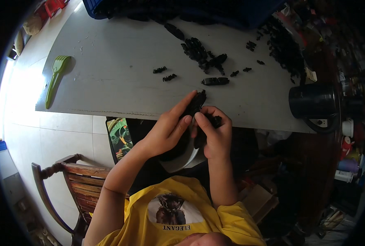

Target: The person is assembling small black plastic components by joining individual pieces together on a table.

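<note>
Over grey tabletop's roomy edge (108,112), hands (166,128) (218,137) hold apparently separate black parts (197,101) (217,121).

Blue bin (97,11) cut off above, black part (197,101) perhaps half-hidden between the fingers (184,104)

Strong white light enters from nine o'clock, glaring on the pale tiled floor (75,123) and fading across the smooth grey table (116,74) toward a murky three o'clock. The green plastic fork-shaped tool (54,80) casts a soft shadow on its three o'clock side. Small black plastic parts (194,49) lose detail. Fisheye curvature bends straight lines near the blurred, dark rim.
</note>
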A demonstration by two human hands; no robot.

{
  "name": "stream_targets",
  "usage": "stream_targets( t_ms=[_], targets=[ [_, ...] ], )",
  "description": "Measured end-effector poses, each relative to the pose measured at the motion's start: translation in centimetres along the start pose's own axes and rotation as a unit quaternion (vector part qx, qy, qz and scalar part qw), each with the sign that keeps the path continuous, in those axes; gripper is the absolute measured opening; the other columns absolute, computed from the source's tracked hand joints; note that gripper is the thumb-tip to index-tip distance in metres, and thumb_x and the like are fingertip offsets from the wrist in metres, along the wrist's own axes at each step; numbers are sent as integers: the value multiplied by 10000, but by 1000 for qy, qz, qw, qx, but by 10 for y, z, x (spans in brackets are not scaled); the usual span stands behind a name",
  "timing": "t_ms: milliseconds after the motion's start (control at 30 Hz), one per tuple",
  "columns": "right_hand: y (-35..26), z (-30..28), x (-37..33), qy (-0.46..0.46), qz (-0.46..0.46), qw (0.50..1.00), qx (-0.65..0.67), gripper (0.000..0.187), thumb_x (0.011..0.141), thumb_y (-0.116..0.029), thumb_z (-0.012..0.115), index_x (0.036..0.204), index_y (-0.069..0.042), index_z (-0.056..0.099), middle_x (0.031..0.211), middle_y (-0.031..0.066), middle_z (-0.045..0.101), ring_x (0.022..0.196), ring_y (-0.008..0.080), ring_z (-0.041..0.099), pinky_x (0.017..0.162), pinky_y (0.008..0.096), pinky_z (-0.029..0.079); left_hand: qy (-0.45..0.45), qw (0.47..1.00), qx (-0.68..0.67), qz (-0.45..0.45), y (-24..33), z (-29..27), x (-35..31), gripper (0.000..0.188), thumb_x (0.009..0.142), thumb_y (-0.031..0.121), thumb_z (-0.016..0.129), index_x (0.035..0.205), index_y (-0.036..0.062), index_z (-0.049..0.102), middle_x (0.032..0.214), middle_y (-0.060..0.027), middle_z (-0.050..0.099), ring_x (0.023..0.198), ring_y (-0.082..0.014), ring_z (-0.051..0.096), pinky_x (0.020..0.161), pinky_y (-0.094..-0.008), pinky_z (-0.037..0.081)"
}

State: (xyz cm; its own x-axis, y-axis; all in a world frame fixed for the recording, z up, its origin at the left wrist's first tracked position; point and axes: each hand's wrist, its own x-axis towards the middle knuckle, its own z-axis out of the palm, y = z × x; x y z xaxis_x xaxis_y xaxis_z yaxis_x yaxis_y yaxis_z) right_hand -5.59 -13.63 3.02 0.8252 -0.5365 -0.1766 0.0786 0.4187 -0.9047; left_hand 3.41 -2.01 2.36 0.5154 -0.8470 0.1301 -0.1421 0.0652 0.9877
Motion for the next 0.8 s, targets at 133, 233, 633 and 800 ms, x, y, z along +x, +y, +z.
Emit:
stream_targets(
  t_ms=[133,233,633,800],
  targets=[
    [-3,5,-1,29,1,1000,-10,166,780,-104,676,851,3,571,690,37,571,517,110,516,489,219,400,-21,999,27,19,0,-2,-4,540,868,33,434,1381,22,266,989,-215,582,903,-337,590,833,-336,434],
    [2,-6,-8,-50,32,998,-33,171,784,-112,676,856,-5,562,685,30,562,520,109,515,492,217,401,-60,997,43,21,5,-5,-15,568,838,18,459,1377,29,280,951,-196,590,849,-357,584,812,-342,444],
    [2,-18,21,7,-157,888,-432,226,771,-72,662,968,-15,567,903,78,561,708,136,560,595,251,445,33,955,278,102,2,-28,20,257,787,40,536,1039,36,581,883,-150,549,848,-333,540,747,-395,445],
    [18,-29,47,45,-278,778,-561,269,723,-1,660,968,3,548,793,111,563,657,224,583,591,318,470,56,951,289,96,-21,1,96,189,782,65,567,966,35,604,862,-137,573,872,-318,565,726,-396,458]
  ],
)
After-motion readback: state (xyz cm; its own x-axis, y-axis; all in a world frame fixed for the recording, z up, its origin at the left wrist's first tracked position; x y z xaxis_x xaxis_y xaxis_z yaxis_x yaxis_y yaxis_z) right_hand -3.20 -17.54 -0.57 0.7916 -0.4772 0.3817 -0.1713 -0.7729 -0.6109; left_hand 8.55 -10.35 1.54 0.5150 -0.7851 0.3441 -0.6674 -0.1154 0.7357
